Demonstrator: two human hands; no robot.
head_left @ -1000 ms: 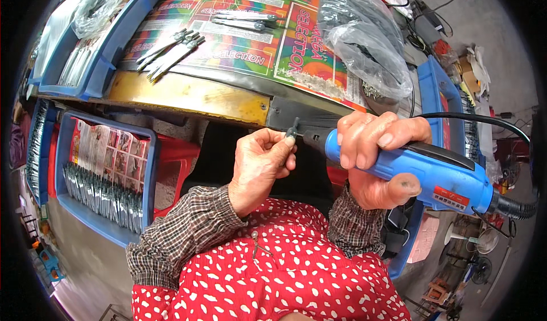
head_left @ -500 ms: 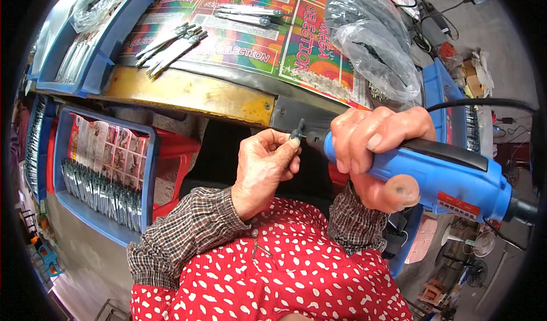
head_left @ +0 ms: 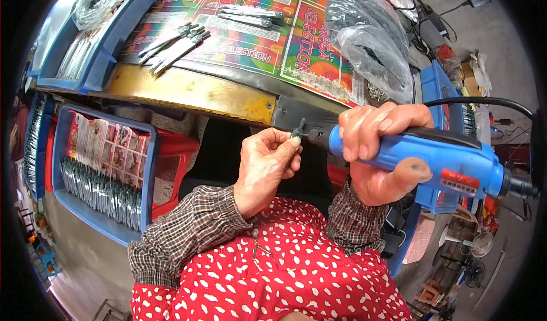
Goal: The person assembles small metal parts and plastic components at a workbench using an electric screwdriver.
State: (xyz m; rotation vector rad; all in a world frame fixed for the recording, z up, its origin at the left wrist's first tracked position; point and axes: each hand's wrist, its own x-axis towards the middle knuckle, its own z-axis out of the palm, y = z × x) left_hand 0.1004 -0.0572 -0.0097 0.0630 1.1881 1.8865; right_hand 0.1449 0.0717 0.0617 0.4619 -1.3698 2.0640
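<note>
My right hand (head_left: 388, 147) is wrapped round a blue electric screwdriver (head_left: 424, 160) with a black top strip and a cable at its rear. The driver lies nearly level, its tip pointing left. In front of the table edge, my left hand (head_left: 268, 164) pinches a small dark part (head_left: 298, 131) between thumb and fingertips. The driver's thin bit meets or nearly meets this part; whether they touch I cannot tell. Most of the part is hidden by my fingers.
Slim silver pieces with dark ends (head_left: 178, 46) lie on a colourful printed sheet (head_left: 245, 50). A blue bin (head_left: 149, 178) of similar pieces stands at left, beside a red stool (head_left: 181, 160). A clear plastic bag (head_left: 370, 42) and another blue bin (head_left: 432, 90) are at right.
The screwdriver has shifted slightly right and its rear end has dipped a little. My left hand has barely moved and still pinches the dark part.
</note>
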